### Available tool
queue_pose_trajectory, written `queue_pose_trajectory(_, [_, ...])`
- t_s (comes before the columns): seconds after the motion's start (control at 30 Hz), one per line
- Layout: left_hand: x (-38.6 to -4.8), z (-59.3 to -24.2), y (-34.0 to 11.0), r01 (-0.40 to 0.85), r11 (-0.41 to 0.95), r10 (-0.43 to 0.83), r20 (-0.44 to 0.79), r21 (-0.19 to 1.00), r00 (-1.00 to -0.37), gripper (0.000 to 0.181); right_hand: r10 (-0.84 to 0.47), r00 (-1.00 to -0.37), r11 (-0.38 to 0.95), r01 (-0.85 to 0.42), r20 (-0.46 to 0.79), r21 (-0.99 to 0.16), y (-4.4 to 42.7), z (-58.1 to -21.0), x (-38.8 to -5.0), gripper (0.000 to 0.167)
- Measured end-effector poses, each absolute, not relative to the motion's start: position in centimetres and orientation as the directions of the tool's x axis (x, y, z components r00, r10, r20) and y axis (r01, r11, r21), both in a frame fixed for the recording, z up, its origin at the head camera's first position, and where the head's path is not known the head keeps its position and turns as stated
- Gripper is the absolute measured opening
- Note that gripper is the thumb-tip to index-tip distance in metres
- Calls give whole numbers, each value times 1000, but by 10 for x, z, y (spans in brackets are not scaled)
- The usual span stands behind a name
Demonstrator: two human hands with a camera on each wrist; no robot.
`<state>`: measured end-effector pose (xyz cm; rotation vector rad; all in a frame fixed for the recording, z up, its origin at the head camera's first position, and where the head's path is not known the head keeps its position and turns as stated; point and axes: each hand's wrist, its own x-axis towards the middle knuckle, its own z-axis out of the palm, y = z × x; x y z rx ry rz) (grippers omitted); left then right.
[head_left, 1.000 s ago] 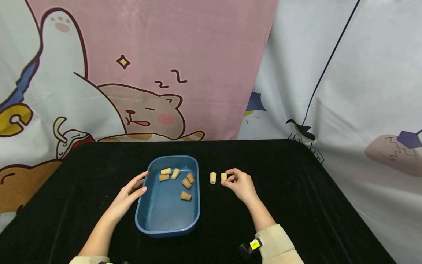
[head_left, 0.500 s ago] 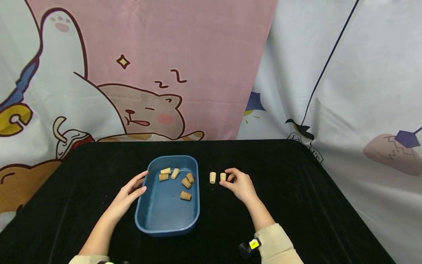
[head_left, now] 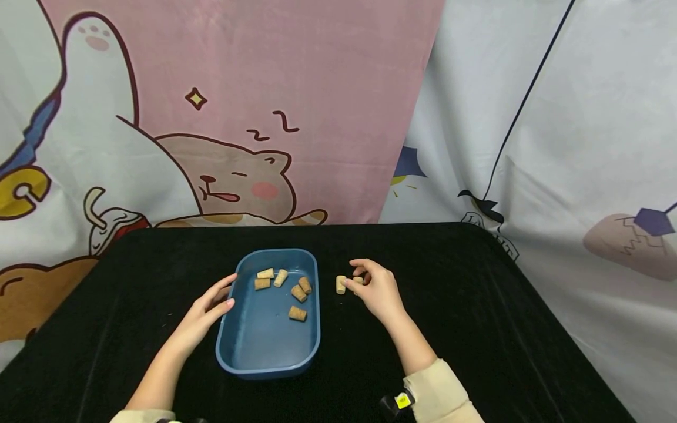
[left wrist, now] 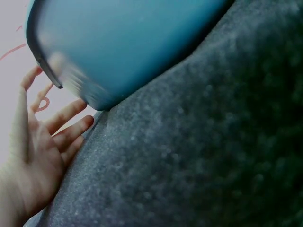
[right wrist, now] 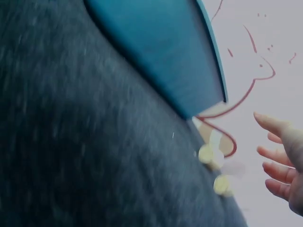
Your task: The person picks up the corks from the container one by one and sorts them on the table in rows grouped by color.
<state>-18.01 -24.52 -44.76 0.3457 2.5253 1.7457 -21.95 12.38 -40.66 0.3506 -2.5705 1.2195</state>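
My left hand (head_left: pixel 203 314) touches the left rim of a blue plastic tray (head_left: pixel 267 372) with its fingertips; in the left wrist view its fingers are spread against the tray's wall. Several cork stoppers (head_left: pixel 298 293) lie in the far half of the tray. Right of the tray, two pale cork stoppers stand upright: the left one (head_left: pixel 340 285) is in plain sight, and the right one (head_left: pixel 358 280) is partly hidden behind my thumb. My right hand (head_left: pixel 382 292) hovers over this pair. The right wrist view shows its fingers (right wrist: pixel 277 155) apart, holding nothing.
A black cloth (head_left: pixel 502 341) covers the table. Behind it hangs a printed curtain (head_left: pixel 338 88) with cartoon animals. A dark wrist device (head_left: pixel 396 405) with a yellow label sits at my right sleeve.
My right hand has let go of the right-hand upright cork stopper and moved left and slightly up toward the other. My left hand and the tray stay put.
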Motion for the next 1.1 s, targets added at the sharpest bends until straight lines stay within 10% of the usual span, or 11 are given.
queue_pose_trajectory(0.57, [-180,-447,-246,149,336,212,79,930,-974,54,-275,-900,598,-436,339,-673,52,-369,-213,43])
queue_pose_trajectory(1.1, [-179,-446,-244,141,349,207,71,927,-976,55,-281,-948,524,-280,147,-804,4,-374,-226,45])
